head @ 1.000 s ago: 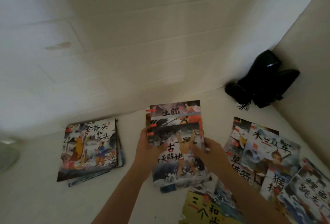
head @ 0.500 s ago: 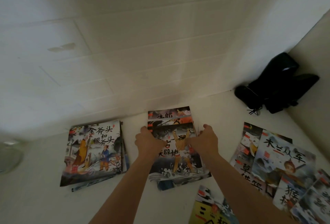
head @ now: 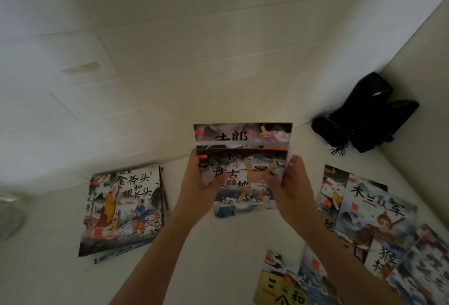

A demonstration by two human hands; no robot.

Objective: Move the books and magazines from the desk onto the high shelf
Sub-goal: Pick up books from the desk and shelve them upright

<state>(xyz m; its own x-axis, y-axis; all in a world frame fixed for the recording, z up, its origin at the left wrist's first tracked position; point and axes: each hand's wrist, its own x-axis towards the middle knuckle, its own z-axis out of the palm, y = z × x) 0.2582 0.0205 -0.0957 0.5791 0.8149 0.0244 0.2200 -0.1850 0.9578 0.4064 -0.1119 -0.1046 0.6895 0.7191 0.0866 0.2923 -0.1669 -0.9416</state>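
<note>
- A stack of picture books (head: pixel 243 159) is being held above the white surface (head: pixel 48 268), near the wall.
- The left hand (head: pixel 198 183) is gripping its left edge, thumb lying on the top cover.
- The right hand (head: pixel 292 185) is clasping its right edge.
- Another pile of books (head: pixel 122 210) is lying to the left, more books (head: pixel 369 219) fanning out right.
- A black device (head: pixel 364 115) is sitting in the corner.

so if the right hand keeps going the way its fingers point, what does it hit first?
The right hand grips the stack of picture books and points up and away toward the white tiled wall. Nothing else shows in that line, so probably the wall first, though depth is unclear.
</note>
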